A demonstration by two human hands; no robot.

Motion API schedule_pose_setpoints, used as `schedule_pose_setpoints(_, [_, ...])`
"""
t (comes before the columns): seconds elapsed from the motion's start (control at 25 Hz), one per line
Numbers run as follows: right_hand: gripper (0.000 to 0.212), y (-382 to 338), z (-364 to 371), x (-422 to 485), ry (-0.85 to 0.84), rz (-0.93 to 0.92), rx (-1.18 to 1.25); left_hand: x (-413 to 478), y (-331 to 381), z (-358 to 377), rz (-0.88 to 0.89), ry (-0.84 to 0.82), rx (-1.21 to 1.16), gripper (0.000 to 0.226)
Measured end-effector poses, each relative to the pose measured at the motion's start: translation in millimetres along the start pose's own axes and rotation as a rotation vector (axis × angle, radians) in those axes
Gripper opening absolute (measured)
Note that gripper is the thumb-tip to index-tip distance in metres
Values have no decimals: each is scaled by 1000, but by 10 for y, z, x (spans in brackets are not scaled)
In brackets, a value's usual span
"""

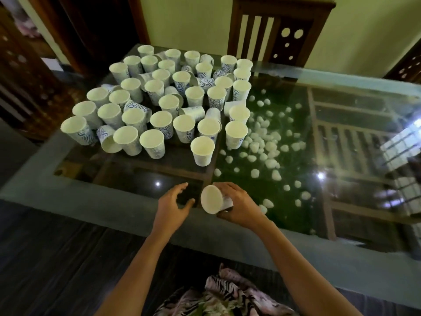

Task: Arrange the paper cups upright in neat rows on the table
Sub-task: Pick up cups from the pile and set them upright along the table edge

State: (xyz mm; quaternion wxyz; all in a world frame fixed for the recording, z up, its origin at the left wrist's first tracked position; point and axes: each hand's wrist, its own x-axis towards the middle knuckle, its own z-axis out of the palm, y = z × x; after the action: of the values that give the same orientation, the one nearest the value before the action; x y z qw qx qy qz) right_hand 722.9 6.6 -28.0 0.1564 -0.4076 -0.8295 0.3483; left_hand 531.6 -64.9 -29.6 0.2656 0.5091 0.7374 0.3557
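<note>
The right hand (239,207) grips one tilted paper cup (211,199), left hand (169,205) released; roughly thirty-five upright cups (202,153) on the table (127,216)

Dim room light with a greenish cast, and the corners fall to near black. The glass tabletop (341,115) throws glare: two pinpoint highlights and a bright window reflection (396,144) (at the right edge). Wide-angle distortion bends its edges. The nearest paper cup (211,199) looks slightly soft.
</note>
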Motion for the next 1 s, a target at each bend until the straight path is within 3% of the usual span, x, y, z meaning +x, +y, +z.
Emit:
schedule_pose_setpoints(0.16, [76,4,-131,155,256,284,193,285,80,55,-18,0,-59,51])
schedule_pose_setpoints(0.48, [75,93,-235,475,363,361,282,904,124,203,-103,49,-199,69])
schedule_pose_setpoints(0.68, [74,122,-187,595,463,449,281,1349,47,258,-19,-19,-152,78])
schedule_pose_setpoints(1.0, [67,68,-25,627,694,478,274,1499,31,262,205,-135,-159,69])
